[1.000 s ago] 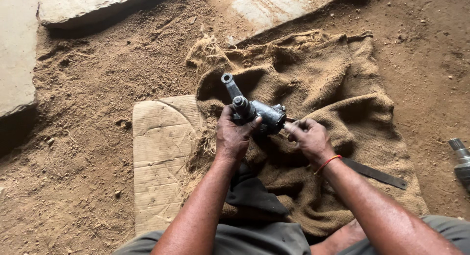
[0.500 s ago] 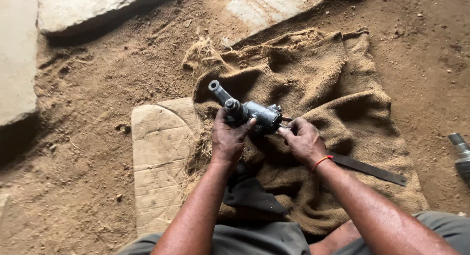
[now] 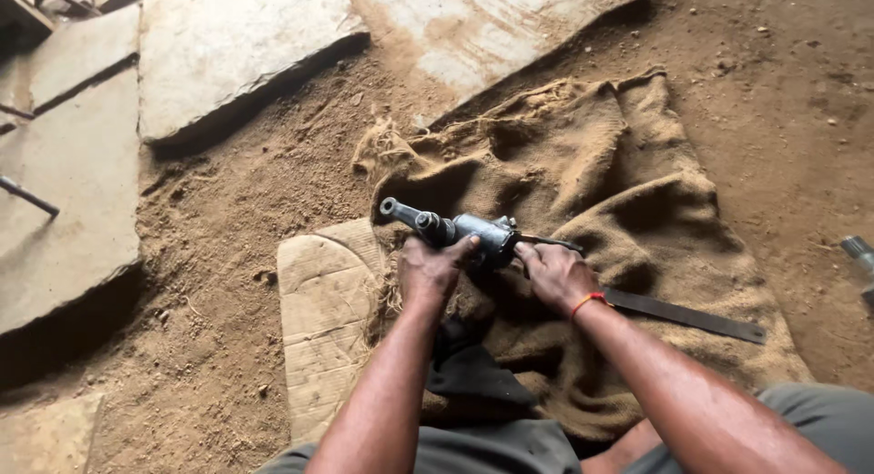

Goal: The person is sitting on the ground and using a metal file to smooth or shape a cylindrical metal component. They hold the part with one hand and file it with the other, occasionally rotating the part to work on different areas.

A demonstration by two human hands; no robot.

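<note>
Metal part (image 3: 460, 228): shaft end swung from pointing up and away to lying flatter, out past the left hand (image 3: 430, 272).
Left hand: grip slid lower along the body.
Right hand (image 3: 555, 275): fingertips shifted to the part's near end.

Count on site: two hands, left (image 3: 430, 272) and right (image 3: 557, 275); one grey metal part (image 3: 464, 230); one burlap sack (image 3: 592, 210); one flat metal strip (image 3: 683, 315); one cardboard piece (image 3: 323, 319); several stone slabs (image 3: 237, 46)
</note>
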